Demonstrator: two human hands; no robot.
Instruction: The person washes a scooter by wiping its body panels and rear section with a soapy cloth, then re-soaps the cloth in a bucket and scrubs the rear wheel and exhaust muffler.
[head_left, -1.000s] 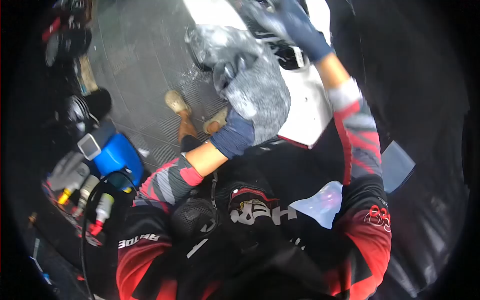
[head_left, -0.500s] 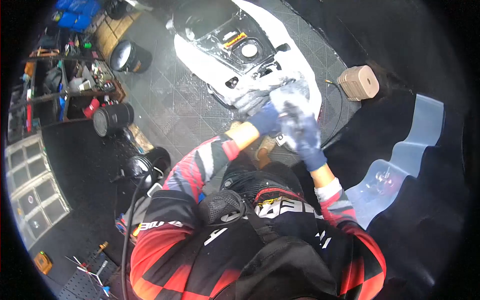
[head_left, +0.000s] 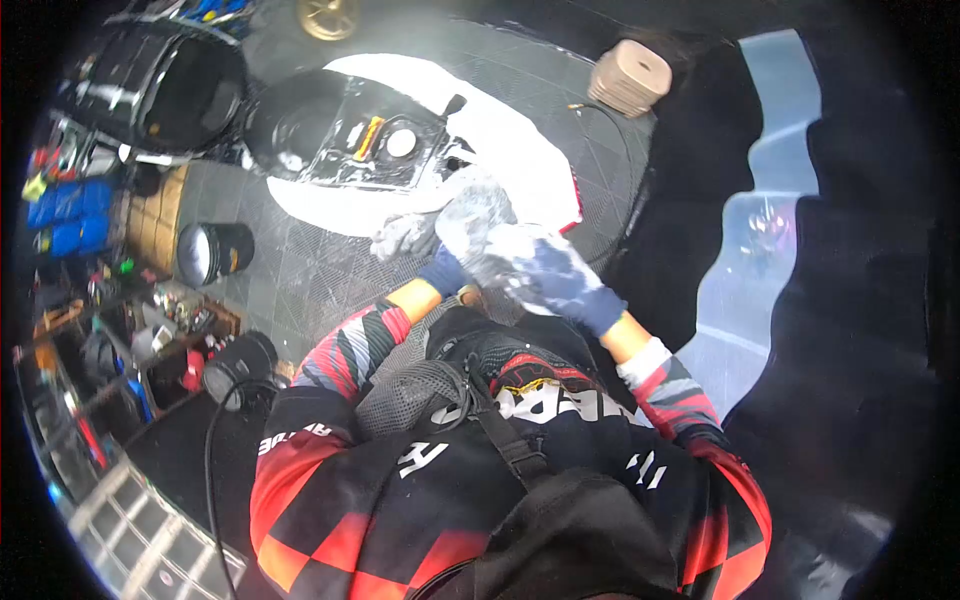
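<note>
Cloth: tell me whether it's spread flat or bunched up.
Bunched up: the cloth shows as a thick, crumpled grey mass by the white panel.

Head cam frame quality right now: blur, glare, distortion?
Head view: strong wide-angle bowing, with black, rounded edges; head view, centre: white bodywork looks washed out, little surface detail; head view, mid-frame: right hand soft, finger outlines unclear; head view, right: pinkish reflections on the translucent wavy sheet, dark surroundings losing detail.

Navy gloves [head_left: 590, 298], grey cloth [head_left: 475, 210] streaked white — white fairing [head_left: 515, 145], red-edged at right — and, near, a red-black checked jersey [head_left: 340, 542].
</note>
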